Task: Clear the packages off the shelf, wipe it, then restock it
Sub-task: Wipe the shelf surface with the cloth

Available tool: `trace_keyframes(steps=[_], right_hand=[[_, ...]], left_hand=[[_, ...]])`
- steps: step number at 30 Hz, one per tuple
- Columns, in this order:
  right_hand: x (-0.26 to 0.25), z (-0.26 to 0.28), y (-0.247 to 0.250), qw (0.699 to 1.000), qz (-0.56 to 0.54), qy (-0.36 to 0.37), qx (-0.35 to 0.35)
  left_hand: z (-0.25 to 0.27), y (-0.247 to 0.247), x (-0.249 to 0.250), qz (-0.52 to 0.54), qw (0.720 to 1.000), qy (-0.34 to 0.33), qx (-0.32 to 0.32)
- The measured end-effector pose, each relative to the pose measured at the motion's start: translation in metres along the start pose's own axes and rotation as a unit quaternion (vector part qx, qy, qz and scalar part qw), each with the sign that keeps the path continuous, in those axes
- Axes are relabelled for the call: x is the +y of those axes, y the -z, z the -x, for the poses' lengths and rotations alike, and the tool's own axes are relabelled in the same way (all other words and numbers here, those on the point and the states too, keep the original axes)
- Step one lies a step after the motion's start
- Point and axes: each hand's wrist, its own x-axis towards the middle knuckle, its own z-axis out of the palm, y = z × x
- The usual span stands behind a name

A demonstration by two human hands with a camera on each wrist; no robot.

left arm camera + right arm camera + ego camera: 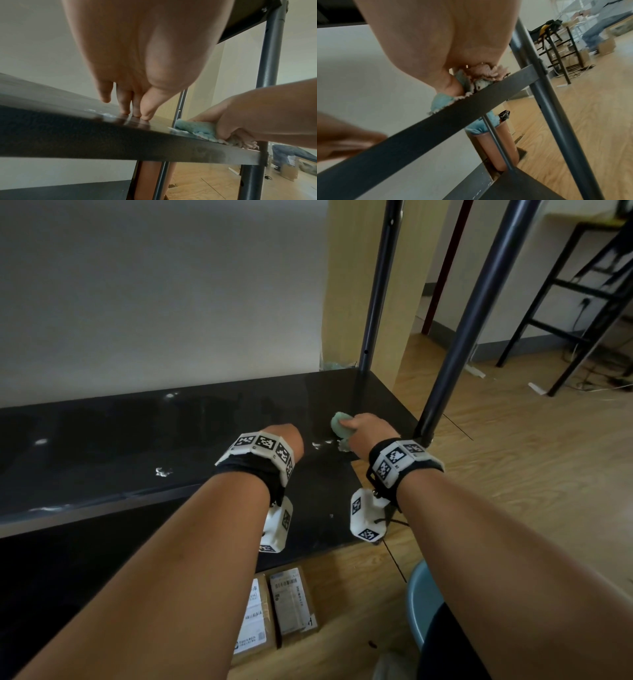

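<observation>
Now the right hand (368,430) grips the cloth (339,424), wiping the shelf (137,440); left hand (284,440) rests flat; boxes (291,604) go back next

The printed labels on the packages (274,611) are too small to read.

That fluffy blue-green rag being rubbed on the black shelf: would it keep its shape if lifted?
Probably not. The fluffy blue-green cloth bunches under the right hand, so it looks soft and floppy. Its fringe droops over the black shelf edge. Likely light.
</observation>
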Motion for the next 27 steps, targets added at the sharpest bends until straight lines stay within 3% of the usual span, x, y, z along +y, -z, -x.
trace_keyframes(steps=[4, 5, 9, 11, 14, 20, 27], right_hand=[[-0.021, 0.008, -0.004, 0.997, 0.045, 0.016, -0.058], [-0.022, 0.009, 0.0, 0.998, 0.038, 0.025, -0.052], [-0.007, 0.005, 0.007, 0.998, 0.057, 0.005, -0.001], [0.004, 0.006, 0.006, 0.993, 0.101, -0.045, 0.046], [0.011, 0.006, 0.001, 0.985, 0.131, -0.102, 0.053], [-0.025, 0.006, -0.004, 0.991, 0.132, -0.027, -0.02], [-0.07, 0.007, -0.019, 0.996, 0.092, 0.014, -0.008]], left_hand=[[-0.056, -0.024, -0.022, 0.014, 0.999, -0.006, 0.039], [-0.041, -0.017, -0.017, 0.012, 0.999, 0.008, 0.043], [0.134, 0.037, 0.017, -0.013, 0.997, 0.046, 0.064], [0.151, 0.041, 0.021, -0.033, 0.994, 0.059, 0.085], [0.147, 0.038, 0.013, -0.03, 0.992, 0.063, 0.103], [0.158, 0.044, -0.003, -0.091, 0.99, 0.059, 0.095], [0.161, 0.043, -0.042, -0.059, 0.989, 0.085, 0.106]])
